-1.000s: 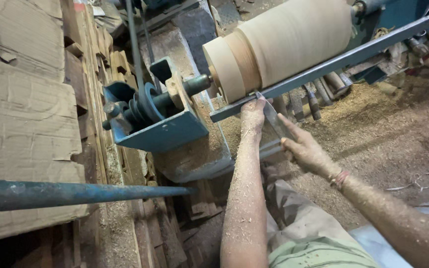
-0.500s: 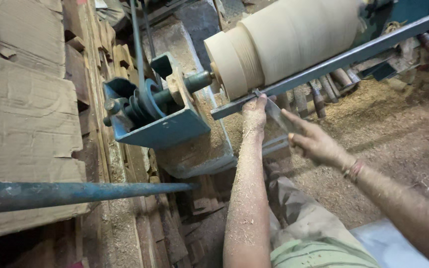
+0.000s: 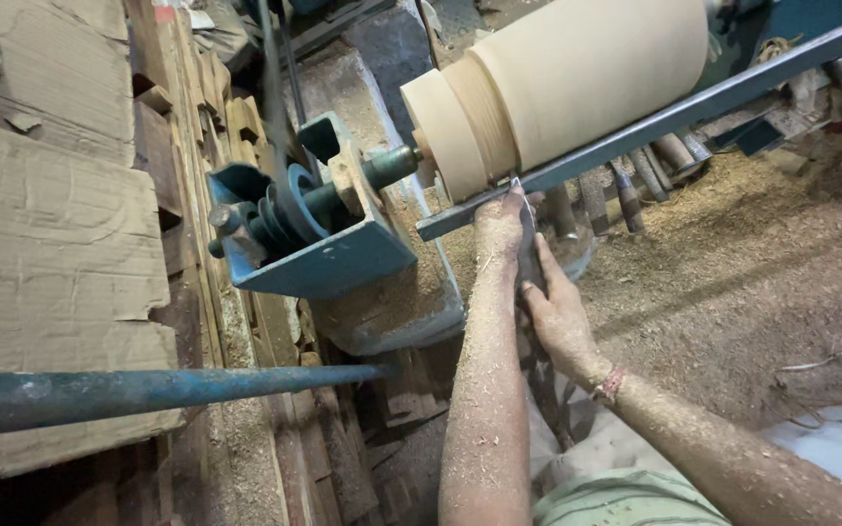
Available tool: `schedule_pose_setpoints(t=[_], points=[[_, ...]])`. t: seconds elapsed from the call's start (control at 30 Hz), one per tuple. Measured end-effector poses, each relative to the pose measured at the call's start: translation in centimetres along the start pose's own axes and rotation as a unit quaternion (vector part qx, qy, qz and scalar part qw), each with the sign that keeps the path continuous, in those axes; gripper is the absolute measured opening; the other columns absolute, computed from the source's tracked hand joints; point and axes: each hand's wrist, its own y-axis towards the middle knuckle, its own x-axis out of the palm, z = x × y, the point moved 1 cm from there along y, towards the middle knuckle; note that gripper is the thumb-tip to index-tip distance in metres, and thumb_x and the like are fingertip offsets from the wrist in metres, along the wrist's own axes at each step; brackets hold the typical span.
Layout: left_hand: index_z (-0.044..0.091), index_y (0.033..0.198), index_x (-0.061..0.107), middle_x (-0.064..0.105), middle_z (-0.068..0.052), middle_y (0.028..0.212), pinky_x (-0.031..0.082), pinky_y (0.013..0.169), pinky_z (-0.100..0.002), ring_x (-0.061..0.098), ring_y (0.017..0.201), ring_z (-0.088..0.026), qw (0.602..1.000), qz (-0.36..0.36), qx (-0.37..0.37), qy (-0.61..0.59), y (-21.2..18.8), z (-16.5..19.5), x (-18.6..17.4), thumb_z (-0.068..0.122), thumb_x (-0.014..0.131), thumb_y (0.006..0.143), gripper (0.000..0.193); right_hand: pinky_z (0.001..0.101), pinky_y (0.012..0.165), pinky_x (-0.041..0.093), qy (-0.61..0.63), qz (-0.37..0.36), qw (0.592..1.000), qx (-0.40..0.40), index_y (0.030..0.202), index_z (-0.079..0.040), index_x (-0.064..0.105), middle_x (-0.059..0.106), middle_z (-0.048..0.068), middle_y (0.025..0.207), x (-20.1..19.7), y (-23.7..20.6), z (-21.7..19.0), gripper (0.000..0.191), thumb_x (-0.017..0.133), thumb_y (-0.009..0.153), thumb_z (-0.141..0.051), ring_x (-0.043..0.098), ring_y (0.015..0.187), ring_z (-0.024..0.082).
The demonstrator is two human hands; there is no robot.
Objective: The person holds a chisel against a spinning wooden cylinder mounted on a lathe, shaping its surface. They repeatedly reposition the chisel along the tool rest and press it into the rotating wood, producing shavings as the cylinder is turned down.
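Turning blank (image 3: 577, 83): pale smooth wood cylinder, upper centre, stepped left end.
Left hand (image 3: 499, 226): clamped around chisel (image 3: 526, 244) at tool rest (image 3: 655, 122).
Right hand (image 3: 559, 317): wrapped around chisel lower down.

Steel tool rest (image 3: 655, 122) and wooden cylinder (image 3: 577, 83) barring the way ahead.

Head camera looks steeply down, close over lathe (image 3: 577, 88).

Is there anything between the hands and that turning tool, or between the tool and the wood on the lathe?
Nothing visible. The left hand and right hand both grip the turning tool, which crosses the tool rest bar just below the wooden cylinder.
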Motion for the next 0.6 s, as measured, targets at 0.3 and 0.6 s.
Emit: schedule_pose_setpoints(t=[0.3,0.6], points=[[0.0,0.105,0.073,0.078,-0.011,0.097,0.054,0.077,-0.032,0.071,0.084,-0.017,0.999,0.011,0.039,-0.032,-0.5,-0.5,0.6,0.024,0.061,0.1,0.027,0.0335,0.061,0.05,-0.148,-0.109,0.968,-0.174,0.165,-0.032,0.022,0.06,0.016,0.097,-6.5,3.1,-0.2,0.078,0.059,0.099,-0.013,0.053,0.074,0.016],[-0.002,0.1,0.077,0.079,-0.01,0.093,0.053,0.081,-0.031,0.072,0.084,-0.018,0.998,0.03,0.058,0.006,-1.2,-0.3,1.0,0.024,0.061,0.101,0.03,0.0257,0.049,0.047,-0.189,-0.223,0.956,-0.003,0.162,-0.038,0.026,0.06,0.003,0.078,-11.3,5.5,-2.7,0.076,0.059,0.096,-0.021,0.05,0.056,0.01]])
